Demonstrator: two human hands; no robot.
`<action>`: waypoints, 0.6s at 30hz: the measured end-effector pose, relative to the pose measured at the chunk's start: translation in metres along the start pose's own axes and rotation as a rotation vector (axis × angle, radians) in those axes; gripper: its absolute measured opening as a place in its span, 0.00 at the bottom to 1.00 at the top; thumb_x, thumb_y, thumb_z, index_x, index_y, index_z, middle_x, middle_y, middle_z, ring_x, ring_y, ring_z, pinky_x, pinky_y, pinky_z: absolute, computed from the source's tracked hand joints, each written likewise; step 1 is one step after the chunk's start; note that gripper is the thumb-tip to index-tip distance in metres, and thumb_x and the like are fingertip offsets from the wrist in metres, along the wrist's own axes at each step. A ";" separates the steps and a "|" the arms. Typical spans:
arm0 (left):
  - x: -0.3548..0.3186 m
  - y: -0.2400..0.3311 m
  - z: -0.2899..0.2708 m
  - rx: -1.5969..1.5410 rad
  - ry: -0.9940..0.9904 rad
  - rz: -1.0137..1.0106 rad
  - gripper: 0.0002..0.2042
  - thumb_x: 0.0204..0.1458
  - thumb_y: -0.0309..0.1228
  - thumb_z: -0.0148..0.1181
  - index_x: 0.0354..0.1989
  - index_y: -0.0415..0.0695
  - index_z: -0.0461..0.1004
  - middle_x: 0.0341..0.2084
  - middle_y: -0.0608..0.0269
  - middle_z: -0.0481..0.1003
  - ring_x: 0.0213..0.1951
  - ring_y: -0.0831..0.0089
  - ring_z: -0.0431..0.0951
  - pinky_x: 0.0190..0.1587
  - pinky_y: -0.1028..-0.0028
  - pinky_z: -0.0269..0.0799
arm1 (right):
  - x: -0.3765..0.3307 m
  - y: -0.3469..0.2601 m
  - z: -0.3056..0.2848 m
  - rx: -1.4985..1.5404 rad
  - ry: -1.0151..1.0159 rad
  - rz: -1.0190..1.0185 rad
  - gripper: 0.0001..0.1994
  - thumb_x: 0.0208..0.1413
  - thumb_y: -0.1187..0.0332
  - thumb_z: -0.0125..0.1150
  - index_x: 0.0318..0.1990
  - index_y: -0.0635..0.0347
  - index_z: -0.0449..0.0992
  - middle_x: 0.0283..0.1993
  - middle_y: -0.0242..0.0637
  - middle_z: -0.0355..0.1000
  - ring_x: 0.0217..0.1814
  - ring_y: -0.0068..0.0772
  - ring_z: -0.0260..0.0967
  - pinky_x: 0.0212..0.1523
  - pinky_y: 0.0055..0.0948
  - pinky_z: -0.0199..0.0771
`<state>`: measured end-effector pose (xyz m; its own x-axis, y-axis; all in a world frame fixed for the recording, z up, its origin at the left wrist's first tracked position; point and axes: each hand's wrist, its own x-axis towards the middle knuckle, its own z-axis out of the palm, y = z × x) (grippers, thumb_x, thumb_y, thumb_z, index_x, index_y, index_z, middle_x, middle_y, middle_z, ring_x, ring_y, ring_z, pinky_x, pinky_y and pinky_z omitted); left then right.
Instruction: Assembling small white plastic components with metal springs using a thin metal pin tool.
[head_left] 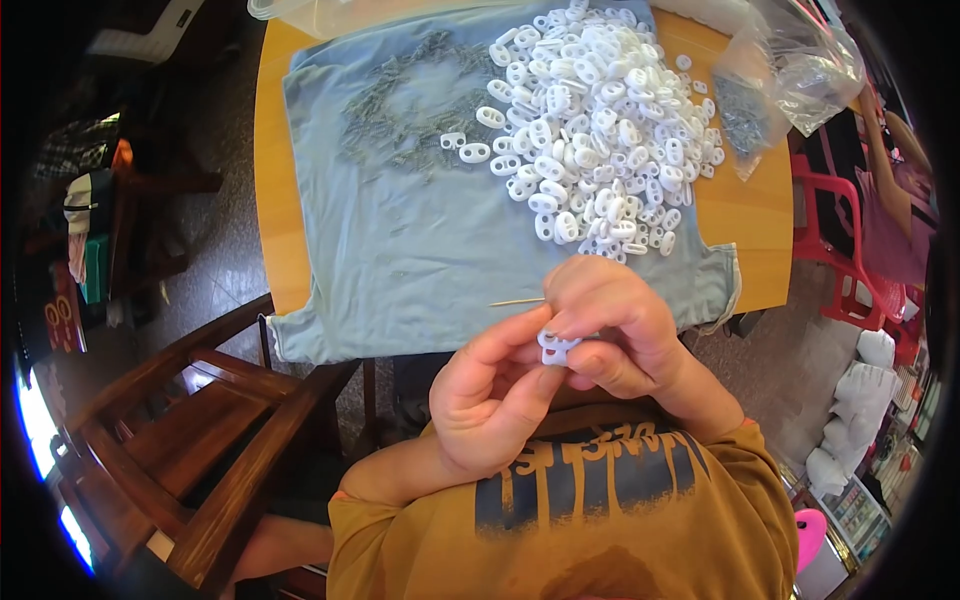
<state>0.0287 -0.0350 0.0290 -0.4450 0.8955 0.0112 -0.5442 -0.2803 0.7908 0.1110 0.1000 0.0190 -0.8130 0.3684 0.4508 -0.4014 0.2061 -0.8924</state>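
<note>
Close to my body, my left hand (497, 395) pinches a small white two-hole plastic cord lock (553, 348) between thumb and fingers. My right hand (617, 325) is closed against the same piece from the other side, its thumb and fingertips at the piece's edge. A thin wooden toothpick (515, 302) points left from beside my right fingers; its other end is hidden there, so I cannot tell whether they grip it. Beyond my hands, a large heap of similar white cord lock pieces (590, 120) lies on a light blue cloth (400, 260). Small grey metal springs (375, 110) are scattered left of it.
The cloth covers a wooden table (765, 225). Clear plastic bags (800, 80), one with grey bits inside, stand at the far right corner. A clear plastic tub (340, 15) sits at the far edge. A wooden chair (190, 440) is left; a red stool (835, 220) and another person (895, 220) are right.
</note>
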 end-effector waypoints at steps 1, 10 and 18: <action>-0.001 -0.001 0.000 -0.014 -0.004 0.020 0.21 0.54 0.14 0.45 0.57 0.35 0.56 0.42 0.52 0.71 0.41 0.70 0.75 0.48 0.72 0.70 | 0.000 -0.001 0.001 -0.009 0.008 0.008 0.09 0.58 0.65 0.52 0.41 0.59 0.66 0.33 0.36 0.65 0.32 0.31 0.61 0.36 0.34 0.65; -0.002 -0.003 0.000 -0.049 0.025 -0.023 0.22 0.53 0.13 0.46 0.57 0.35 0.57 0.40 0.55 0.72 0.41 0.73 0.75 0.46 0.76 0.70 | -0.004 0.000 0.002 -0.018 0.036 0.017 0.10 0.56 0.66 0.54 0.42 0.59 0.66 0.34 0.36 0.64 0.32 0.30 0.61 0.37 0.33 0.64; -0.003 -0.001 0.002 -0.006 0.027 0.018 0.22 0.52 0.13 0.47 0.57 0.35 0.58 0.43 0.56 0.72 0.45 0.75 0.73 0.48 0.77 0.67 | -0.004 0.003 -0.007 0.051 -0.068 0.002 0.16 0.52 0.61 0.61 0.43 0.59 0.66 0.35 0.37 0.63 0.33 0.32 0.61 0.38 0.34 0.64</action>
<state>0.0318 -0.0363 0.0297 -0.4737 0.8807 0.0082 -0.5401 -0.2978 0.7872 0.1159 0.1053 0.0152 -0.8401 0.3058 0.4480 -0.4192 0.1581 -0.8940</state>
